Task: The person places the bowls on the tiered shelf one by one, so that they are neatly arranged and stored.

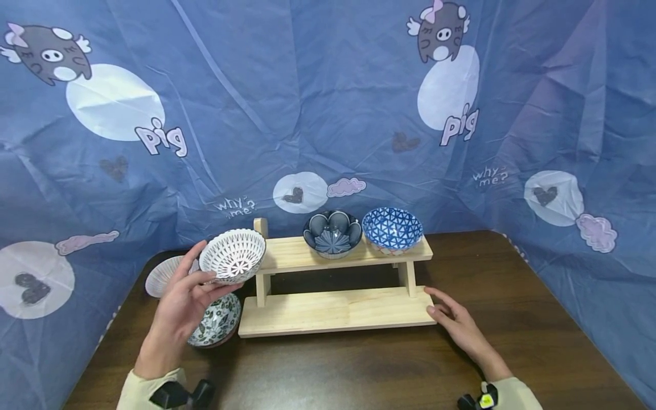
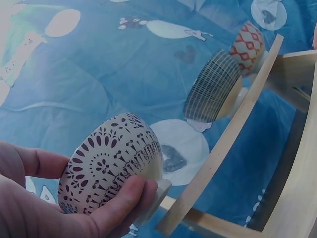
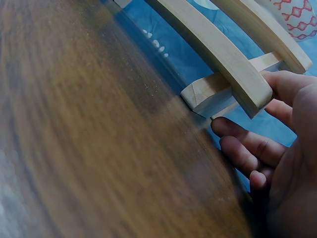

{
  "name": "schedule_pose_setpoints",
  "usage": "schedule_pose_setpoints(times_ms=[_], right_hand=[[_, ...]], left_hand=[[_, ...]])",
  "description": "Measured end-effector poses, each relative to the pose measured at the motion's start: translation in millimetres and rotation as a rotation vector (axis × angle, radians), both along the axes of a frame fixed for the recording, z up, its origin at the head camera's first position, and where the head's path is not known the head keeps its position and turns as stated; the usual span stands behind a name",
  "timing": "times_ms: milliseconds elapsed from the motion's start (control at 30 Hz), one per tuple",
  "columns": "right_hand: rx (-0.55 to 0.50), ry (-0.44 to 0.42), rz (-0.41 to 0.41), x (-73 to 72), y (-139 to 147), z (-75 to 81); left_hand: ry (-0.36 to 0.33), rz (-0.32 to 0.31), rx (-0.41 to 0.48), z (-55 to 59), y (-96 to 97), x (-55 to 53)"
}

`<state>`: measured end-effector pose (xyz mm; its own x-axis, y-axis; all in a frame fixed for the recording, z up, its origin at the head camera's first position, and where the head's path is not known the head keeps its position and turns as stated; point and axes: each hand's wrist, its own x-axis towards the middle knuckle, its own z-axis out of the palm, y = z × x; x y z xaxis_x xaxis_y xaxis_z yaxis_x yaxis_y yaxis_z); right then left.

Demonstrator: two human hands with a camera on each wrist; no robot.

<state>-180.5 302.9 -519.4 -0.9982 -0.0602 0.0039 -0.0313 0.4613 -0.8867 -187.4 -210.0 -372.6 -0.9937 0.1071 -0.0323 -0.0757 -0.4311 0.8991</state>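
Note:
A white bowl with a dark petal-like pattern (image 1: 233, 255) is held by my left hand (image 1: 180, 302), fingers at its rim and thumb low on its side. It hangs tilted by the left end of the upper shelf of a two-tier wooden stand (image 1: 338, 310). In the left wrist view the patterned outside of the bowl (image 2: 111, 166) and its foot show. My right hand (image 1: 463, 330) touches the right end of the lower shelf with loosely bent fingers. On the upper shelf stand a dark blue petal-patterned bowl (image 1: 333, 242) and a blue-and-white triangle-patterned bowl (image 1: 392, 228).
Below my left hand, a green floral bowl (image 1: 217, 322) stands on the brown table (image 1: 328, 370). A pale ribbed bowl (image 1: 163, 276) lies behind the left hand, partly hidden. Blue printed cloth (image 1: 230, 114) hangs behind and at both sides.

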Motion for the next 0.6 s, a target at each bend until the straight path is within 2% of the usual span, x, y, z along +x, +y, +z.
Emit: schedule_pose_setpoints(times_ms=[100,400,600], right_hand=[[0.005,-0.004,-0.002,-0.2,0.3,-0.3],[0.001,-0.018,-0.005,-0.2,-0.5,0.9],[0.0,-0.01,-0.006,0.1,-0.5,0.6]], left_hand=[[-0.036,0.018,-0.027,4.3,7.8,-1.7],[-0.065,0.024,-0.03,11.2,27.0,-7.6],[-0.087,0.026,-0.031,10.6,35.4,-13.7]])
